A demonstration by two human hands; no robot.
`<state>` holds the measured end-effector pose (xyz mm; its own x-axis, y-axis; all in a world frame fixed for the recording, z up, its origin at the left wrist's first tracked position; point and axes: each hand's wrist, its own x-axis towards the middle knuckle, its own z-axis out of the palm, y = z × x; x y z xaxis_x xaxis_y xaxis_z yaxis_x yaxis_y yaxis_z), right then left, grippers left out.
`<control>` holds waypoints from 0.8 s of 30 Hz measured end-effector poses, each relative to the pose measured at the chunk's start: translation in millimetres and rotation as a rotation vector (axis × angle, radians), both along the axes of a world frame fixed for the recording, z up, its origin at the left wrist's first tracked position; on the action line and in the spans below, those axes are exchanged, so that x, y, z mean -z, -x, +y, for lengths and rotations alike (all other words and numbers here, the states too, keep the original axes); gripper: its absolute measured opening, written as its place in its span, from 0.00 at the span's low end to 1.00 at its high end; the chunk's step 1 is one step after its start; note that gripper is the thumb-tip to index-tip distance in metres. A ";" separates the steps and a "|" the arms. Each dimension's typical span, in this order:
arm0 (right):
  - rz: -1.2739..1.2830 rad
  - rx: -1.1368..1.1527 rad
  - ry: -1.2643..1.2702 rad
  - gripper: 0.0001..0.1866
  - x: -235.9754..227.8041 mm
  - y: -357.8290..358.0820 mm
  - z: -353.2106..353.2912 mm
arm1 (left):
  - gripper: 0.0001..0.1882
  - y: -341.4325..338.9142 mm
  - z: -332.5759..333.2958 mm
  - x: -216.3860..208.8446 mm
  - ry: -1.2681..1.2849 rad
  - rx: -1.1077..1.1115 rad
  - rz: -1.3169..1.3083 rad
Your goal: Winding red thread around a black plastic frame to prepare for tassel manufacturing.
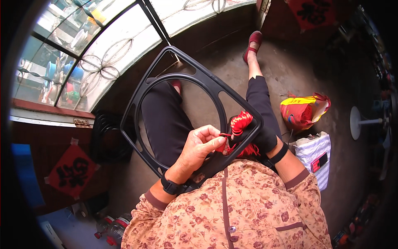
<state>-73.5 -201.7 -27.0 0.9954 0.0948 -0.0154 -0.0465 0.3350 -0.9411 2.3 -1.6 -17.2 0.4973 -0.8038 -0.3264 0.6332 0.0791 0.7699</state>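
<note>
A black plastic frame (212,92), squared outside with a large round opening, lies tilted over my lap. Beside its right inner edge, my bare left hand (202,144) pinches a thin red cord between thumb and forefinger. My right hand (265,139) wears a black glove and is closed around a bundle of shiny red cord (241,123), at the frame's lower right corner. Loose red strands (248,150) hang out below the glove. The dark glove and the frame partly hide the right fingers.
On the floor to the right stands a red and yellow bag (296,115) with red material inside. Nearer lies a white striped bundle (314,145) with a phone (319,162) on top. A white fan-like stand (355,123) is farther right. Bottles (118,228) stand lower left, beneath a window (99,62).
</note>
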 end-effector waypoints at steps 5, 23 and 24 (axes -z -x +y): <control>-0.068 -0.093 0.191 0.06 4.3 -1.6 -7.7 | 0.05 -2.6 -0.4 1.4 -0.020 0.004 -0.041; -0.092 0.177 0.471 0.09 -53.1 64.4 -9.2 | 0.09 -3.6 -2.3 -3.3 -0.198 0.041 -0.197; -0.074 0.114 0.581 0.12 -52.9 57.5 -0.2 | 0.10 -3.7 -1.1 -0.8 -0.197 0.046 -0.210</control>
<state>-131.0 -201.9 25.9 0.9992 -0.0161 0.0376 0.0327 -0.2365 -0.9711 5.9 -2.6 -16.4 0.5352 -0.7584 -0.3720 0.4577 -0.1098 0.8823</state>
